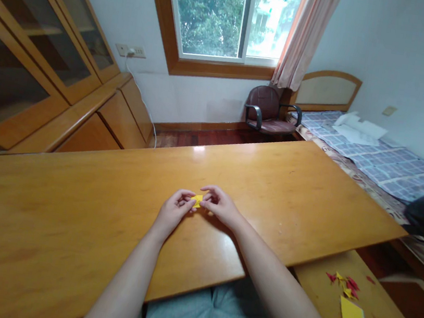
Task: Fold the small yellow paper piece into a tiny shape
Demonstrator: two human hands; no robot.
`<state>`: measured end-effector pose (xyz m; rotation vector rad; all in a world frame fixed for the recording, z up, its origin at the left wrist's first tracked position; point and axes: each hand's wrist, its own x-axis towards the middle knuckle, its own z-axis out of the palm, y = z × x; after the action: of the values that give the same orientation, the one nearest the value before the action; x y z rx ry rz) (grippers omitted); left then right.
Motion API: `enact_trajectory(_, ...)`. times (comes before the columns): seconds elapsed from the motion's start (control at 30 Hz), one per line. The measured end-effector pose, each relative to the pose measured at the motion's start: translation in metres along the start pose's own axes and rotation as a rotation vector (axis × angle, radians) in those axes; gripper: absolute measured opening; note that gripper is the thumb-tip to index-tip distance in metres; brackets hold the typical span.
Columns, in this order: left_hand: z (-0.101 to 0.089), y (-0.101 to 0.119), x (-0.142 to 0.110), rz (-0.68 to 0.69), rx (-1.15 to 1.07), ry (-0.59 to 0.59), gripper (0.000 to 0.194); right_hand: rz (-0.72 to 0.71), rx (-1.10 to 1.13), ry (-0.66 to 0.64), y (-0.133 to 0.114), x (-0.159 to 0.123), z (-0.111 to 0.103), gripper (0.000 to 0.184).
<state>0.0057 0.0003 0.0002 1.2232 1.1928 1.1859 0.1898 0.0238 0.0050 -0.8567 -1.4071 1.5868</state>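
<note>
**Two hands pinch a little yellow paper**

The left hand (pixel 173 211) has its grip on one side of the yellow paper (pixel 197 200), and the right hand (pixel 221 206) pinches the other, over the big tabletop (pixel 70 213). Red and yellow folded bits (pixel 352 285) lie on a smaller tabletop (pixel 389 315).

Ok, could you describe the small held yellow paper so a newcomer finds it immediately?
Find the long, glossy brown wooden table. Over it, the bare left hand and right hand hold the small yellow paper. Unlike the larger yellow paper square, lower right, it is held.
</note>
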Motion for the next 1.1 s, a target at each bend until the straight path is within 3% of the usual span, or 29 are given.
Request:
enact_trajectory(0.7, 0.0037, 0.0088, -0.0046, -0.016, -0.009, -0.036, 0.038, -0.027, -0.019, 0.006, 0.0048, 0.0021, -0.0016, 0.036)
enact_trajectory(1.1, 0.0033, 0.0032, -0.0069, 0.021, 0.044, -0.075, 0.036, -0.019, -0.007, -0.005, 0.0024, 0.0017, -0.0009, 0.038)
